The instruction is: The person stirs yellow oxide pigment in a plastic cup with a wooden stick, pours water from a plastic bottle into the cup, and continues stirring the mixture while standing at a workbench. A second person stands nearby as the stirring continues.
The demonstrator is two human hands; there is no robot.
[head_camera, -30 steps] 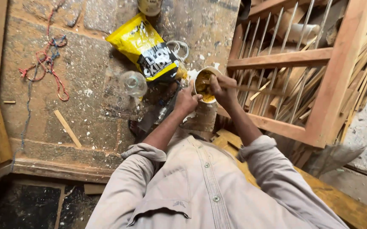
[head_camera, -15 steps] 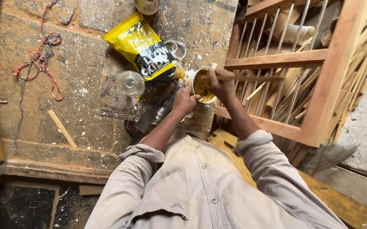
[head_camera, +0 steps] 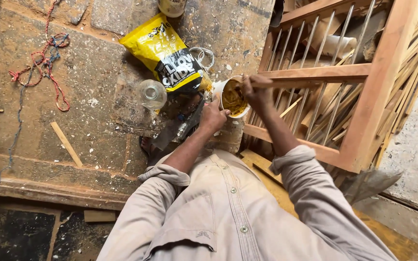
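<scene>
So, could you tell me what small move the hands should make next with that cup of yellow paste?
Probably keep stirring: the left hand steadies the white cup, the right hand is over its mouth, and the yellow paste looks lumpy and uneven.

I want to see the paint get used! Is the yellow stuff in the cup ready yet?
Already done: yellow paste is in the cup, and the yellow bag lies on the floor beside it. In hand: the left hand grips the cup while the right hand is over the paste, apparently mixing it. Left: the paste looks lumpy, and the wooden frame nearby shows no yellow.
</scene>
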